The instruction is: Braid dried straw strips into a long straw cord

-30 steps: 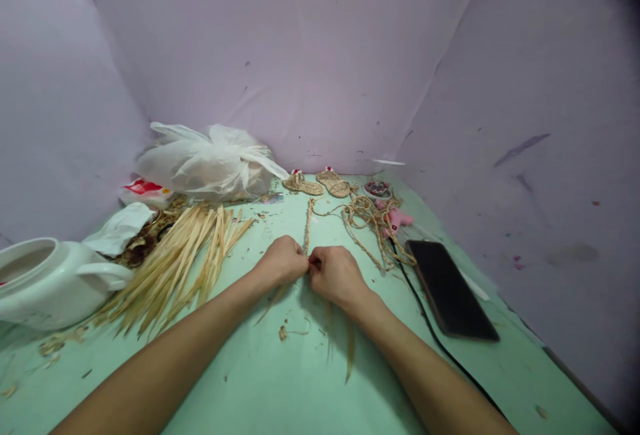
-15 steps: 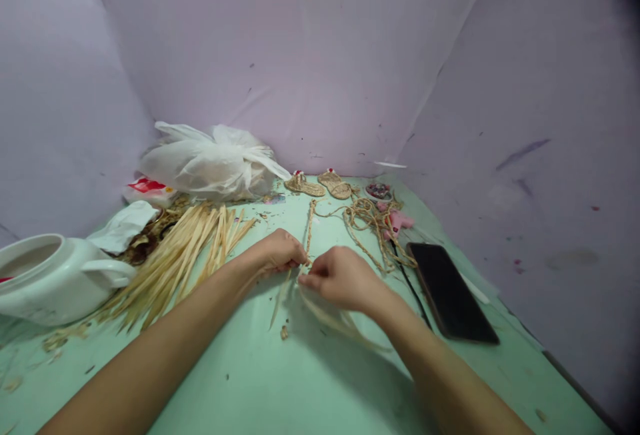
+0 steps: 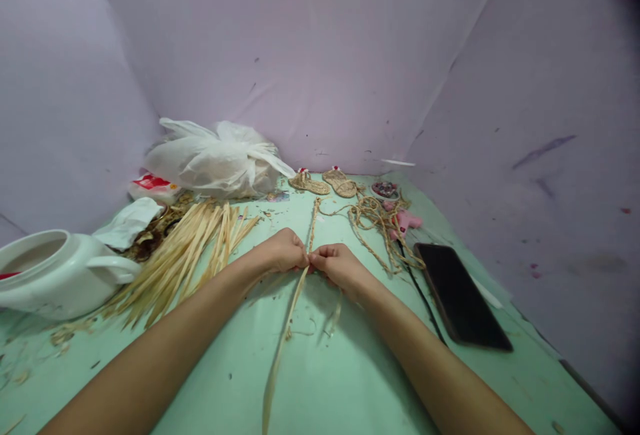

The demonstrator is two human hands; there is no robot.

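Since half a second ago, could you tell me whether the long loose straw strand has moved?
Yes. The long pale straw strand has swung left, away from the flat black phone, and now trails straight toward the camera.

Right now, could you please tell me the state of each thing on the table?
Left hand: pinched shut on near end of straw braid.
Right hand: pinched shut on the same end.
Loose strips: unbraided, trailing toward the person.
Phone: lying flat, screen dark.
White pot: open, no lid.
Plastic bag: crumpled.
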